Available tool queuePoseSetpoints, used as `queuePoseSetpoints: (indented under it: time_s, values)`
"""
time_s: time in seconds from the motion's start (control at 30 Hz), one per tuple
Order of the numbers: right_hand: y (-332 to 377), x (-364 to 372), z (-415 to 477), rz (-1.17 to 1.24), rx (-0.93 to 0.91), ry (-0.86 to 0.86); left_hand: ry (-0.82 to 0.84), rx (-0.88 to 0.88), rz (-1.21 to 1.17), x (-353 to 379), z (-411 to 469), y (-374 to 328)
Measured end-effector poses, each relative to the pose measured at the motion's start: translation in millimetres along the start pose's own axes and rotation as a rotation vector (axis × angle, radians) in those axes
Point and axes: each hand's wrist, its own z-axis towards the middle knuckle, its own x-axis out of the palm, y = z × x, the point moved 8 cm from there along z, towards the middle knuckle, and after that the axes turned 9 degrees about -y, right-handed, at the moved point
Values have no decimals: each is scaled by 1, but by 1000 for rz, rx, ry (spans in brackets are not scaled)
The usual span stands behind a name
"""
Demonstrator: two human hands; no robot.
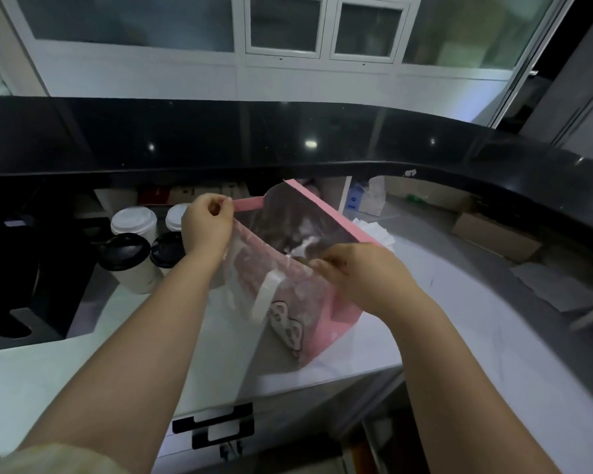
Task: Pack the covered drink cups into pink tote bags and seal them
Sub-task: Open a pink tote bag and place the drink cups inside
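- We have the pink tote bag [308, 302] standing upright on the white tabletop [83, 371], near the middle, with its mouth spread wide.
- Our left hand [208, 220] pinches the pink rim strip [250, 204] at the far left corner of the mouth. Our right hand [353, 271] pinches the near edge of the mouth, on the right.
- Four covered cups [134, 254] stand grouped just left of the bag, beside our left wrist. The two white-lidded ones are farther off and the two black-lidded ones nearer.
- We judge the step in hand to be opening the bag for loading. We cannot tell whether anything already sits inside, since the interior is dark and blurred.
- The next move calls for freeing one hand, probably the left since it is closest to the cups, while the other holds the mouth open. That hand would then lower a cup in upright, so its lid does not catch the rim.
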Motion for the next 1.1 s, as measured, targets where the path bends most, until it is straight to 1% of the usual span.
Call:
queuePoseSetpoints:
  time_s: [0.07,0.13,0.2,0.37,0.47,0.53,0.57,0.63,0.7,0.77,0.83,0.93,1.0,1.1]
  values:
    - [-15,7,8,26,106,92,-43,15,-21,-17,-10,2]
    - [-28,11,15,103,196,131,-75,42,-36,-32,-25,2]
    - [-36,12,23,158,250,103,-97,71,-33,-45,-40,2]
    - [-41,24,38,212,264,34,-83,75,24,-61,-64,-1]
    - [-32,18,47,118,192,-117,-67,73,31,-61,-66,-7]
    - [-21,13,51,118,126,-222,-59,53,22,-61,-67,-7]
    - [-16,15,54,157,105,-227,-55,46,20,-61,-68,-7]
    - [-8,26,58,251,96,-176,-40,29,16,-61,-69,-5]
    - [-7,34,62,292,93,-144,-22,15,3,-59,-70,-3]
    - [-12,32,65,296,87,-180,-21,17,-38,-60,-71,-2]
    - [-17,25,68,243,48,-244,-29,38,-65,-61,-73,-2]
    - [-5,13,72,195,-83,-302,-46,89,-8,-61,-77,1]
    - [14,11,75,230,-167,-267,-62,133,65,-62,-75,-2]
    - [45,15,76,310,-278,-182,-109,265,222,-71,-69,-19]
